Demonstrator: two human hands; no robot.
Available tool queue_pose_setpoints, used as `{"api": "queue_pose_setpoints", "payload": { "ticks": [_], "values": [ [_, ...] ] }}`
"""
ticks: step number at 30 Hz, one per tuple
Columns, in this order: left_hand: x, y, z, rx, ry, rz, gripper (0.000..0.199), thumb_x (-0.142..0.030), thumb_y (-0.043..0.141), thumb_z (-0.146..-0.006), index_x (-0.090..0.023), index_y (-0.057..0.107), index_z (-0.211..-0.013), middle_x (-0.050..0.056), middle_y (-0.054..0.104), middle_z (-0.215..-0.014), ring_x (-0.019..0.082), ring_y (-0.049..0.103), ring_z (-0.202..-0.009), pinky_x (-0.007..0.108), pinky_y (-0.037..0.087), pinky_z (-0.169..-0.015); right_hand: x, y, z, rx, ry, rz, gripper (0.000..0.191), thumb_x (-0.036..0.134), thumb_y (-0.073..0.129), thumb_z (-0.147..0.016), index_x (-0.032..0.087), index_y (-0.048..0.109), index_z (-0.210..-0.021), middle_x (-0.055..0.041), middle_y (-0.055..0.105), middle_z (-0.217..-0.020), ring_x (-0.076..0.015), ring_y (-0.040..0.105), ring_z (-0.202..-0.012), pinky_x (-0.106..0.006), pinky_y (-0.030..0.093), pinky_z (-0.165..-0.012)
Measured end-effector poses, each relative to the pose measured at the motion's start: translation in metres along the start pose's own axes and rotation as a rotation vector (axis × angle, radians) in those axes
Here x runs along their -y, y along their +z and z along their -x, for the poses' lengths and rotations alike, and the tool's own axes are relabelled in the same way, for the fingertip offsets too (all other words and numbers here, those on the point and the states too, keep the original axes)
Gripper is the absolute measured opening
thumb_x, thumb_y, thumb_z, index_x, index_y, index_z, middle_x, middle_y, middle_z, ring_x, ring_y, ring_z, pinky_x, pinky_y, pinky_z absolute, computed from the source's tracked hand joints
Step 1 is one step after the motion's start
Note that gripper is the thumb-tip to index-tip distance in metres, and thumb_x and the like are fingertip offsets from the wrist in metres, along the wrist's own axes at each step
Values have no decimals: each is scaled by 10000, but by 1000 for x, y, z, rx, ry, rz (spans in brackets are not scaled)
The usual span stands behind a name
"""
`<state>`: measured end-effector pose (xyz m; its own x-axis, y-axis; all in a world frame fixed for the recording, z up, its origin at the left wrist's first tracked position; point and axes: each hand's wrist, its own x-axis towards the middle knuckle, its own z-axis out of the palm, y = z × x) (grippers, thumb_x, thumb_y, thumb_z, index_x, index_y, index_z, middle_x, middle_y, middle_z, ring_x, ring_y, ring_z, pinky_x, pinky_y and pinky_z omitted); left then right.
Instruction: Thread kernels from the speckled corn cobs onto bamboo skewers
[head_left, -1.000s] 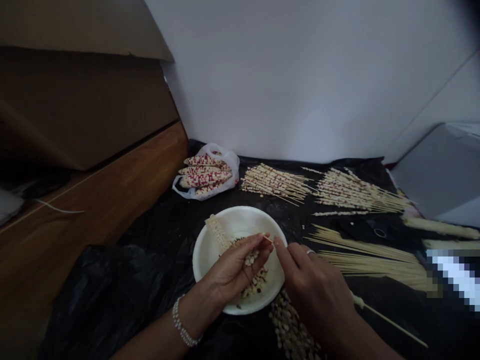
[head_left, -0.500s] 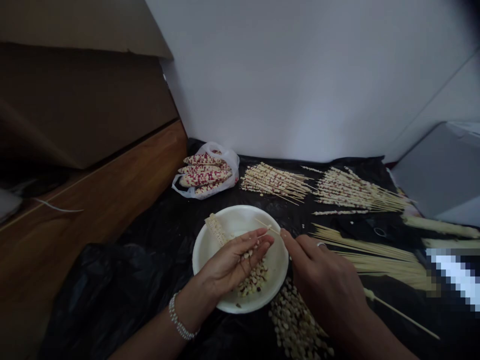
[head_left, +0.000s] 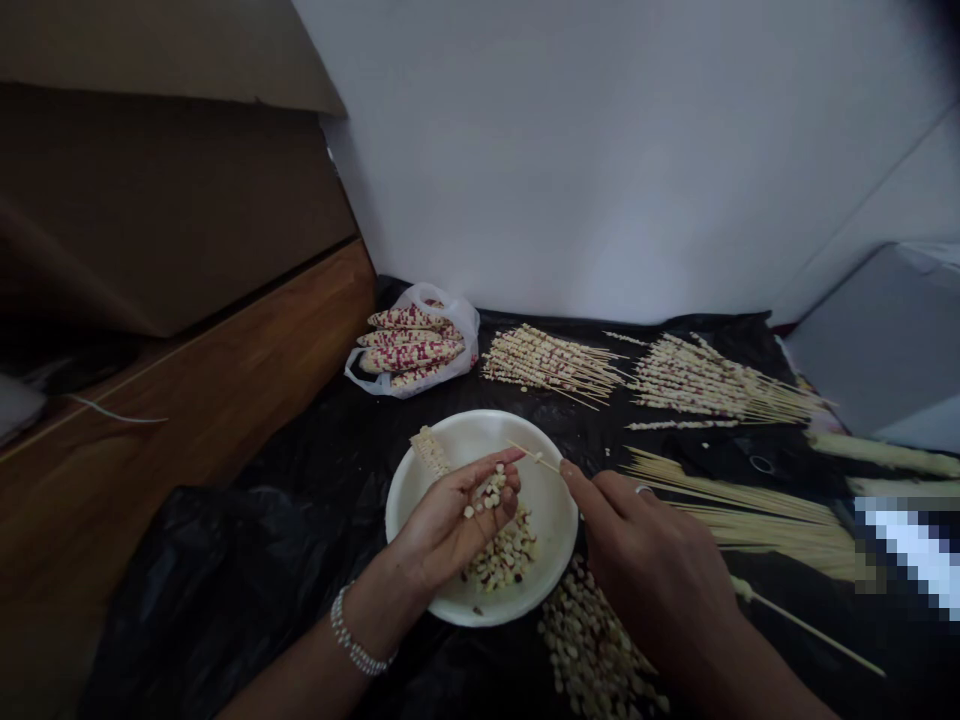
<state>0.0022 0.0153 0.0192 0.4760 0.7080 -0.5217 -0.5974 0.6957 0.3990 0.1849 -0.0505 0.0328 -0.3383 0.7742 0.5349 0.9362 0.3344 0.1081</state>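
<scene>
My left hand (head_left: 439, 530) is cupped, palm up, over a white bowl (head_left: 555, 580), with loose corn kernels (head_left: 491, 492) lying in the palm. Its fingertips are close to a thin wooden skewer (head_left: 549, 465). My right hand (head_left: 649, 550) pinches that skewer, which points left over the bowl with a pale kernel near its tip. Inside the bowl are more corn kernels (head_left: 510, 558) and a stripped corncob (head_left: 427, 448), partly hidden behind my left hand.
Behind the bowl sit a plastic bag of speckled corn ears (head_left: 412, 355) and two piles of kernel-threaded skewers (head_left: 551, 362). Bare skewers (head_left: 765, 520) lie at the right. Loose kernels (head_left: 592, 640) cover part of the black plastic sheet (head_left: 247, 570). A pale wall (head_left: 570, 160) stands behind.
My left fingers have come away from the skewer and the palm has opened, showing the kernels. The skewer and my right hand have stayed nearly still.
</scene>
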Motion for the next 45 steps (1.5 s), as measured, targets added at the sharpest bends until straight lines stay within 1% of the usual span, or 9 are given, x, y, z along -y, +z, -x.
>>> {"api": "queue_pose_setpoints", "payload": {
  "ticks": [5, 8, 17, 22, 29, 33, 37, 42, 45],
  "values": [
    [5, -4, -3, -19, 104, -44, 221, -74, 585, -854, -91, 681, -1052, 73, 702, -891, 79, 653, -748, 160, 540, -735, 1, -2, 1, 5, -11, -20, 415, 60, 488, -770, 103, 656, -1147, -21, 586, -724, -159, 538, -550, -300, 290, -491],
    [4, -4, -4, -15, 133, -33, 188, -97, 617, -847, -104, 691, -1020, 63, 704, -895, 69, 656, -745, 138, 540, -718, 2, -4, 1, 22, -26, -13, 433, 43, 491, -759, 101, 651, -1158, -20, 590, -730, -154, 533, -549, -299, 295, -498],
    [2, 2, 0, -68, 168, 52, 272, -51, 595, -846, -105, 660, -1105, 71, 691, -919, 74, 659, -772, 130, 554, -714, 2, -5, 0, -2, -34, -24, 450, 26, 440, -763, 96, 654, -1153, -25, 582, -715, -154, 525, -538, -296, 290, -490],
    [2, 2, -1, -102, 184, 19, 354, -51, 619, -831, -132, 636, -1175, 56, 699, -920, 67, 657, -772, 119, 544, -719, 2, -6, 1, 14, -25, -7, 451, 27, 447, -764, 112, 650, -1158, -18, 580, -711, -147, 519, -536, -294, 291, -487],
    [3, 2, -1, -102, 207, 11, 237, -26, 603, -832, -105, 684, -1039, 60, 715, -896, 63, 662, -741, 119, 552, -717, 2, -8, 0, 2, -47, -7, 456, 22, 443, -757, 111, 656, -1150, -21, 580, -711, -154, 521, -538, -296, 298, -476],
    [6, 2, -3, -134, 264, -29, 219, -3, 587, -833, -81, 692, -1009, 71, 716, -905, 62, 666, -728, 117, 557, -709, 4, -9, -1, -22, -68, -8, 454, 14, 441, -748, 85, 666, -1136, -27, 580, -700, -154, 509, -522, -302, 303, -475],
    [10, 3, -5, -162, 320, -50, 219, 11, 571, -838, -76, 695, -996, 73, 711, -914, 59, 662, -715, 121, 562, -698, 7, -8, -2, -2, -62, -18, 436, 18, 472, -741, 60, 669, -1128, -39, 593, -712, -157, 522, -540, -304, 325, -490],
    [9, 8, -2, -124, 239, 26, 209, -136, 561, -899, -79, 673, -1066, 72, 685, -869, 70, 653, -713, 140, 570, -689, 7, -6, -1, -7, -52, -19, 447, 29, 479, -732, 70, 670, -1134, -39, 603, -718, -158, 542, -529, -297, 336, -475],
    [7, 9, 0, -125, 182, 68, 196, -138, 540, -911, -84, 665, -1052, 57, 667, -825, 64, 639, -684, 132, 563, -655, 7, -7, 0, -24, -54, -6, 443, 32, 455, -744, 74, 674, -1127, -40, 605, -708, -154, 534, -509, -297, 328, -461]
  ]
}}
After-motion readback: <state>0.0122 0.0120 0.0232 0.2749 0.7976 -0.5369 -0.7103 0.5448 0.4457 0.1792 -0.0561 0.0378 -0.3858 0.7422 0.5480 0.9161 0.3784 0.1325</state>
